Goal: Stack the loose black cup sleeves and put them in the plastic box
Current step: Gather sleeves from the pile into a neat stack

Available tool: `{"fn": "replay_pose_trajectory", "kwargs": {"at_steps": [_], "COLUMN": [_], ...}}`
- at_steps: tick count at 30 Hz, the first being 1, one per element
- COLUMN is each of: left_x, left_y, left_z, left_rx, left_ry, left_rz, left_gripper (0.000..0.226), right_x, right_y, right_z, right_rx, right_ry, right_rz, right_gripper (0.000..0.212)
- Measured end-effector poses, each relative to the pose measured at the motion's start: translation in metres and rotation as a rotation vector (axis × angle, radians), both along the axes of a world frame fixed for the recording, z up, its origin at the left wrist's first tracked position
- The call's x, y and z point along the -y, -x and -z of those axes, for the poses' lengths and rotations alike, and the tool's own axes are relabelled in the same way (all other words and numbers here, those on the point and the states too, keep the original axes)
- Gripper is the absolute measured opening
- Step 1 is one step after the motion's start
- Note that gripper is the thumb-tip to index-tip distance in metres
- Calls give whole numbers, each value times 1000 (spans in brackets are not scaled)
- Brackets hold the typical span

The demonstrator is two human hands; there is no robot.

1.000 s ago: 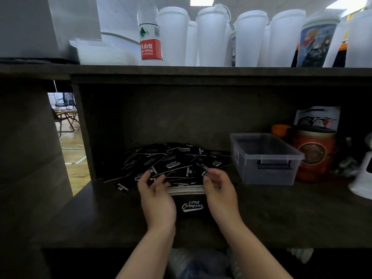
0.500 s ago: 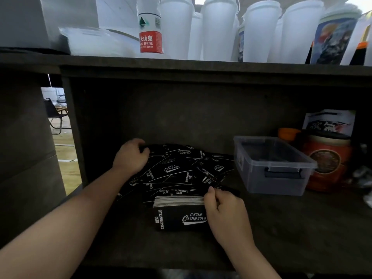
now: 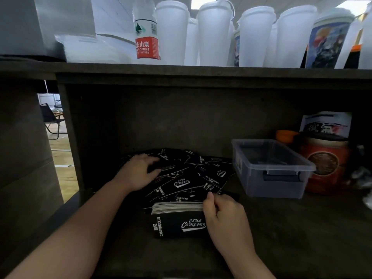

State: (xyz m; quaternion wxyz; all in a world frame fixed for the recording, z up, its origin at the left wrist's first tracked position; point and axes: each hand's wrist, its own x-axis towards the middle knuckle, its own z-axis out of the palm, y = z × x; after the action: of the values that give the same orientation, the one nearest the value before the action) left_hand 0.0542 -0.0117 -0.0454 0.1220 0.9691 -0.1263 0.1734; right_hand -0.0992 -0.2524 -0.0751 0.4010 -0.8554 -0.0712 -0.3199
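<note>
Head view: right hand (image 3: 225,220) grips the neat stack of black cardboard cup sleeves (image 3: 178,220), long axis left-right, on the dark shelf (image 3: 302,228); left hand (image 3: 138,172) grasps loose black sleeves (image 3: 193,178) beside the clear plastic box (image 3: 271,168).

On the dark lower shelf (image 3: 302,228), the left hand (image 3: 138,172) rests curled on the far left part of a scattered pile of black cup sleeves (image 3: 193,174) printed "Camping Club". The right hand (image 3: 223,214) grips the right end of a neat stack of sleeves (image 3: 177,218) standing on edge at the pile's near side. A clear plastic box (image 3: 269,168) sits just right of the pile, beside an orange-red canister (image 3: 326,164). Above, white cups (image 3: 213,35) and a water bottle (image 3: 146,31) line the upper shelf (image 3: 181,72).
</note>
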Motion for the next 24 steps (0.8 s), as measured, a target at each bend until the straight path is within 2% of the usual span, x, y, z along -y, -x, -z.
{"fn": "replay_pose_trajectory", "kwargs": {"at_steps": [2,4,7,9,12,16,20,22,24], "left_x": [-11,-20,-26,-27,-27,-27,-26,-25,-23], "left_y": [0,-4,-2,3,7,13,22,31,39], "left_z": [3,6,9,9,12,15,14,10,8], "left_rx": [-56,-109,-28,-69,-135,-49,9,-99,-201], "left_ry": [5,3,67,141,134,216,339,382,247], "left_rz": [-177,-257,-195,-151,-139,-127,-72,33,77], "left_gripper": [74,70,57,63,70,43,46,52,52], "right_x": [-1,-3,-7,-7,-8,-8,-6,-6,-5], "right_y": [-1,-1,-1,-1,0,-1,4,5,5], "right_z": [3,7,11,11,10,10,10,11,11], "right_rx": [87,207,306,325,370,408,452,466,467], "right_ry": [82,237,399,445,434,403,392,393,402], "right_rz": [54,155,262,283,305,318,355,358,342], "right_gripper": [43,45,49,49,46,46,46,47,46]}}
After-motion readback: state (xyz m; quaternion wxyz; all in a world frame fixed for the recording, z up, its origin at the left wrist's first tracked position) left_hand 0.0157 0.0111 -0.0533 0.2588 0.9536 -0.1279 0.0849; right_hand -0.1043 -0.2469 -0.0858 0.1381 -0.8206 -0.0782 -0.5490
